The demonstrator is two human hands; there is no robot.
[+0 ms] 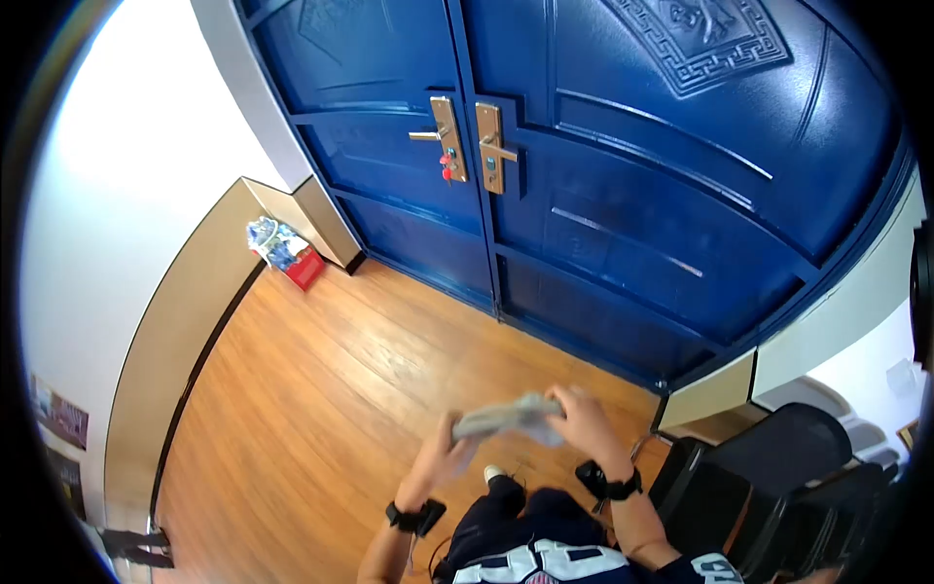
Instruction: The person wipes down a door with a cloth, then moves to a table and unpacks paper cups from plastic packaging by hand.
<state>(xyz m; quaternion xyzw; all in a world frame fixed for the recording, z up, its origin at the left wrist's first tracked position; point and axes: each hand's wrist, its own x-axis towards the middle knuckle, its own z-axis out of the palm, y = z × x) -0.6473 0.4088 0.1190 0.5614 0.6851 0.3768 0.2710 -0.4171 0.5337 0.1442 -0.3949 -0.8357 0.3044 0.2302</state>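
A grey-green cloth (508, 419) is stretched between my two hands above the wooden floor, slightly blurred. My left hand (446, 454) grips its left end, with the fingers closed round it. At the right end, my right hand (580, 419) holds the cloth between closed fingers. Each wrist carries a black strap with a small dark device. Below the cloth, my dark trousers and one light shoe (494, 473) show.
A blue double door (603, 243) with brass handles and red-topped keys stands ahead. A red box (304, 270) with blue and white items sits by the left wall. Black chairs (778, 453) are at the lower right.
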